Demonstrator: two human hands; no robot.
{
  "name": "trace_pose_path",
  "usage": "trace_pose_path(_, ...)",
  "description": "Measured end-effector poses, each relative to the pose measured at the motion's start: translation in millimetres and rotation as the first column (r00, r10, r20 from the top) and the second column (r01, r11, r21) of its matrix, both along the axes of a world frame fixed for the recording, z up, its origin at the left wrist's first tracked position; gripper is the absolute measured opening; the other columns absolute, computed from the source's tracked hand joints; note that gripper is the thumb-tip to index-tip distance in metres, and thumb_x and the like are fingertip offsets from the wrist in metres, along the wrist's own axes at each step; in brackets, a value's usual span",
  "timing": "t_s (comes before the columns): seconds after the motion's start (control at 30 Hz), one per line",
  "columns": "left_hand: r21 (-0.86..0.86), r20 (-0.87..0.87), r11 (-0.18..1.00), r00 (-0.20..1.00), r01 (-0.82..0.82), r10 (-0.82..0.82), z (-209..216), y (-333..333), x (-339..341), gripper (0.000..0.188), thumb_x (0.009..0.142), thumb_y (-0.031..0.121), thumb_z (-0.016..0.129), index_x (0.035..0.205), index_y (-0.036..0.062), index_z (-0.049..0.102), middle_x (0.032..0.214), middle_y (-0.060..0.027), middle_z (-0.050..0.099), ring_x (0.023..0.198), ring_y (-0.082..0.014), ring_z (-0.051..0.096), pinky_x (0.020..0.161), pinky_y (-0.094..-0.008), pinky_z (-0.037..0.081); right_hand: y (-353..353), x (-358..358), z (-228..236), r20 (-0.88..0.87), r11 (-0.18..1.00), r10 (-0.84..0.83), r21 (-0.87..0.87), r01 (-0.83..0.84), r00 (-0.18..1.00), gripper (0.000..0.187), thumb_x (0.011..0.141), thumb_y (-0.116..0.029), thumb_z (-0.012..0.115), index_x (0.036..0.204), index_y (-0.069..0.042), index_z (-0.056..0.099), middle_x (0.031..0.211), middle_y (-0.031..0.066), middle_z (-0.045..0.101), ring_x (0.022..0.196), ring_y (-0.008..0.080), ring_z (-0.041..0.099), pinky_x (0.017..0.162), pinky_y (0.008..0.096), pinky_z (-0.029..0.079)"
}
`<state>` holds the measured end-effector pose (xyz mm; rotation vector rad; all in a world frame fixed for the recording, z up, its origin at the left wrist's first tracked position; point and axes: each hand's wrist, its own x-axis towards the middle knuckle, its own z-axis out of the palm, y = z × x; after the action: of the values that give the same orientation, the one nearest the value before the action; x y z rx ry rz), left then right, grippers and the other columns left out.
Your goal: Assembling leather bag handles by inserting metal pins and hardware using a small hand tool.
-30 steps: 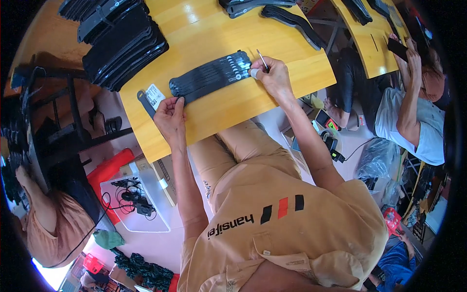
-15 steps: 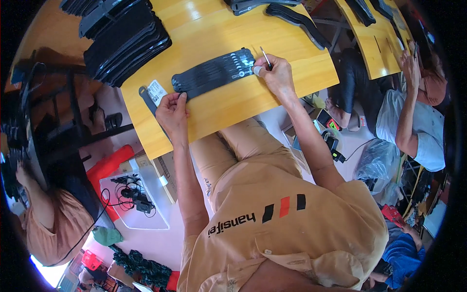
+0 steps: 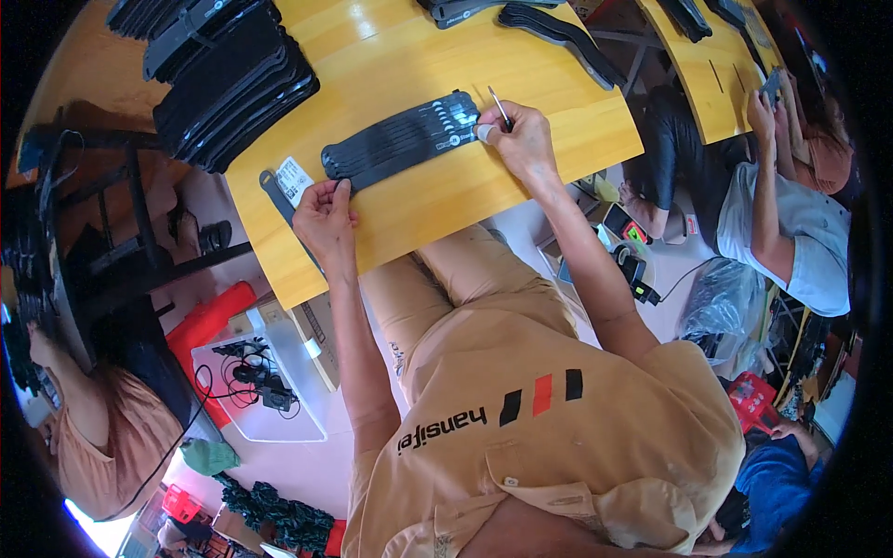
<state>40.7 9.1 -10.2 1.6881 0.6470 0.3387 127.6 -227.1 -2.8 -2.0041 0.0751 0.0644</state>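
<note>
Two bare hands worked at the near edge of a yellow wooden bench (image 3: 409, 200), both forearms coming up from the person's tan shirt (image 3: 549, 437). The left hand (image 3: 323, 212) lay near the bench's near-left corner, fingers curled down, its fingertips pressing the left end of a fanned row of black straps (image 3: 402, 139). Just left of that hand, touching the bench edge, a single black strap with a white tag (image 3: 294, 179) stuck out past the corner. The right hand (image 3: 521, 139) sat at the right end of the fanned row, closed in a pinch around a thin pen-like tool (image 3: 499, 108) that slanted up and away from the knuckles; a pale tip of tape or glove showed on one finger beside the strap ends. The row itself lay flat across the bench between the two hands, slanting away toward the right.

Farther in, toward the far-left corner, a thick stack of black straps (image 3: 233, 84) covered the bench. Along the far edge lay more loose black straps (image 3: 558, 33). Beyond the bench's right edge, another person in a pale shirt (image 3: 800, 232) sat at a second yellow table (image 3: 712, 88), well apart from the work. Below the left edge, a white tray with cables (image 3: 256, 386) rested on the floor.
</note>
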Motion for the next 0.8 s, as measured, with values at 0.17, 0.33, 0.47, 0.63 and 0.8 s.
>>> trace_pose_path(0.17,0.018,-0.018,1.000,1.000,0.002,-0.002,3.1,-1.9,1.1,0.014,0.076,0.009,0.066,0.079,-0.0032,0.058,0.059,-0.0028,0.054,0.043,-0.0059,0.046,0.038,-0.0187,0.037,0.0,-0.7,5.6,-0.015,1.000,-0.007,-0.008,0.007,1.000,0.004,0.068,-0.005,0.061,0.070,-0.002,0.063,0.053,0.0038,0.054,0.048,0.0097,0.047,0.047,0.0249,0.038)
trace_pose_path(0.33,0.042,-0.028,0.999,1.000,0.002,-0.001,4.5,-3.1,0.8,0.014,0.076,0.009,0.066,0.077,-0.0028,0.058,0.059,-0.0028,0.054,0.043,-0.0059,0.045,0.038,-0.0189,0.037,1.4,-1.1,7.7,-0.020,1.000,-0.008,-0.013,0.008,1.000,0.004,0.068,-0.004,0.060,0.069,-0.002,0.062,0.052,0.0043,0.053,0.048,0.0104,0.047,0.047,0.0259,0.038)
trace_pose_path(0.47,0.105,-0.024,0.994,1.000,-0.008,0.011,1.4,-4.0,2.5,0.014,0.076,0.009,0.066,0.076,-0.0026,0.058,0.057,-0.0031,0.054,0.043,-0.0061,0.045,0.038,-0.0193,0.037,3.0,-1.3,2.7,0.023,0.999,-0.011,-0.049,0.012,1.000,0.002,0.068,-0.004,0.060,0.068,-0.002,0.062,0.052,0.0055,0.054,0.047,0.0118,0.048,0.047,0.0267,0.039)
trace_pose_path(0.63,0.179,0.008,0.984,1.000,-0.017,0.016,-1.2,-5.1,1.1,0.014,0.075,0.009,0.066,0.075,-0.0025,0.058,0.057,-0.0034,0.054,0.042,-0.0065,0.045,0.037,-0.0202,0.036,6.2,-2.3,2.8,0.029,0.997,-0.038,-0.070,0.040,0.999,0.003,0.069,-0.003,0.064,0.067,-0.002,0.061,0.054,-0.0010,0.050,0.050,0.0063,0.042,0.047,0.0222,0.034)
trace_pose_path(0.8,0.313,-0.011,0.949,0.999,-0.028,0.033,1.8,-9.0,3.1,0.014,0.072,0.008,0.067,0.073,-0.0010,0.057,0.059,-0.0042,0.054,0.049,-0.0102,0.048,0.047,-0.0243,0.039,3.2,0.4,-0.5,0.052,0.995,-0.028,-0.090,0.033,0.998,0.003,0.067,-0.003,0.064,0.067,-0.003,0.061,0.053,-0.0009,0.050,0.049,0.0063,0.042,0.046,0.0221,0.034)
